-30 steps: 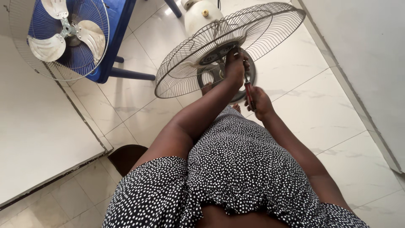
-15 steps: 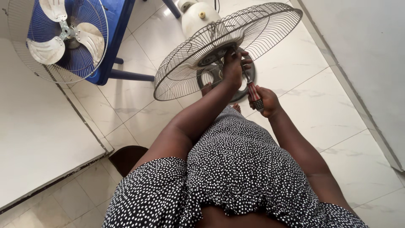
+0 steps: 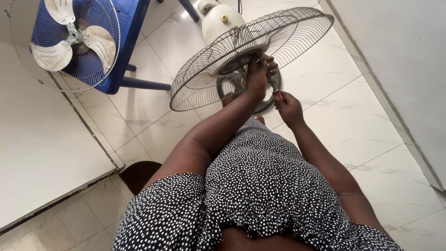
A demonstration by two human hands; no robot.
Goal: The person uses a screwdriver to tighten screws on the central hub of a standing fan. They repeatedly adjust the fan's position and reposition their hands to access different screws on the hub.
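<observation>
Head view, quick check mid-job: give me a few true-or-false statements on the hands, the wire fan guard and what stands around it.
1. The left hand is at the hub of the wire fan guard. True.
2. The right hand is flat on the floor. False: it is raised beside the guard, pinching a thin tool.
3. The white motor housing lies behind the guard. True.
4. The second fan at upper left has no blades. False: its pale blades show inside its own guard.
5. A blue piece of furniture stands beside that second fan. True.
</observation>
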